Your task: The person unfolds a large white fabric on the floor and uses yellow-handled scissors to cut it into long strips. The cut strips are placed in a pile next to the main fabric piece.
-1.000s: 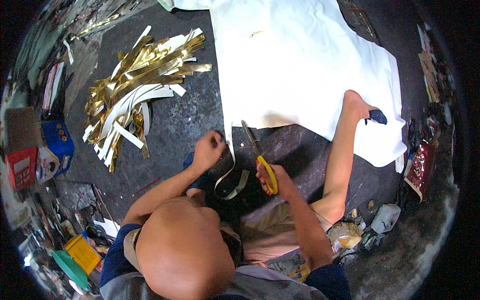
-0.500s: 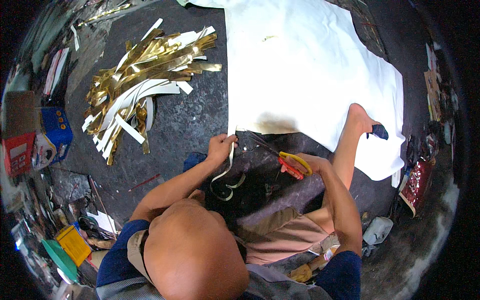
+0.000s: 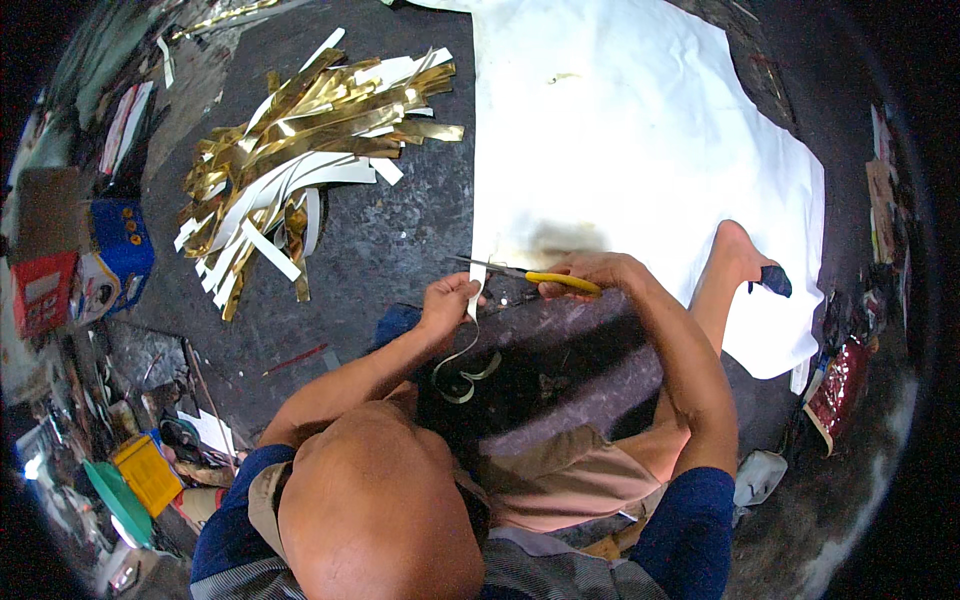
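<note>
A large white sheet (image 3: 600,140) of what looks like cloth or vinyl lies on the dark floor. At its near left corner, my left hand (image 3: 452,302) is closed on a narrow white strip (image 3: 475,300) of the sheet. A thin curled offcut (image 3: 465,385) lies just below. My right hand (image 3: 592,268) is wrapped round the yellow handle of a pair of scissors (image 3: 535,275). The blades point left and lie across the strip, just above my left fingers. How far the blades are parted is hard to make out.
A heap of gold and white strips (image 3: 310,150) lies to the left. My foot (image 3: 735,245) rests on the sheet's right part. Boxes (image 3: 120,250), a yellow container (image 3: 148,483) and clutter line the left side. A shiny red packet (image 3: 838,392) lies at right.
The scissors have swung from a slant to nearly level, and their blades have come over the strip. My right hand has moved up. The whole view has shifted slightly.
</note>
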Demonstrator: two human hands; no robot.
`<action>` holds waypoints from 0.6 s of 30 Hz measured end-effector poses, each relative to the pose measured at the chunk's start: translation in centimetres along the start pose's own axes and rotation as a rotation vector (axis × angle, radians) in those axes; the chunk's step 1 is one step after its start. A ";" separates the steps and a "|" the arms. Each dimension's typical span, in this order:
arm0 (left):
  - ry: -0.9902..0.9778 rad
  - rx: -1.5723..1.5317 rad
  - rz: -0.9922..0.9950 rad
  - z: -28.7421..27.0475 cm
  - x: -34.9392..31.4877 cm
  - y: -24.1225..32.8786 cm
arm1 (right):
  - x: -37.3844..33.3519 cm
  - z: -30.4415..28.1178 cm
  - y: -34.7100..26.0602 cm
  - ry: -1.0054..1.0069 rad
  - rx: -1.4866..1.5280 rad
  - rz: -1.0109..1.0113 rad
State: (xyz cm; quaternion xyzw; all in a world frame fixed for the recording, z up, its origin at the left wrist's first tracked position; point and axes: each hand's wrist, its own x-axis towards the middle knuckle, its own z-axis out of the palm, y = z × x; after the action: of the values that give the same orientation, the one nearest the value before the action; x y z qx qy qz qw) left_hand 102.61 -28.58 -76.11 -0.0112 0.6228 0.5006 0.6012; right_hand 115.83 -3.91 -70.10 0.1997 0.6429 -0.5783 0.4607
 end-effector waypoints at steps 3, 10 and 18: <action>0.001 -0.028 -0.006 0.0 -0.1 0.0 | 0.9 -1.0 -0.5 0.004 -0.182 0.059; -0.015 -0.090 -0.013 -0.4 0.5 -0.3 | 0.4 -1.1 -1.4 0.139 -0.312 0.037; -0.164 1.106 0.354 -2.4 -1.2 -2.8 | 0.1 2.3 0.5 0.274 -0.364 -0.024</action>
State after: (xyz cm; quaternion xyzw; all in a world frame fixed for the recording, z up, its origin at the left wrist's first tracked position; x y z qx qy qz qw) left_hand 102.96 -32.22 -77.42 0.4471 0.7354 0.1932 0.4712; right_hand 117.02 -5.92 -70.21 0.1821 0.7956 -0.4257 0.3907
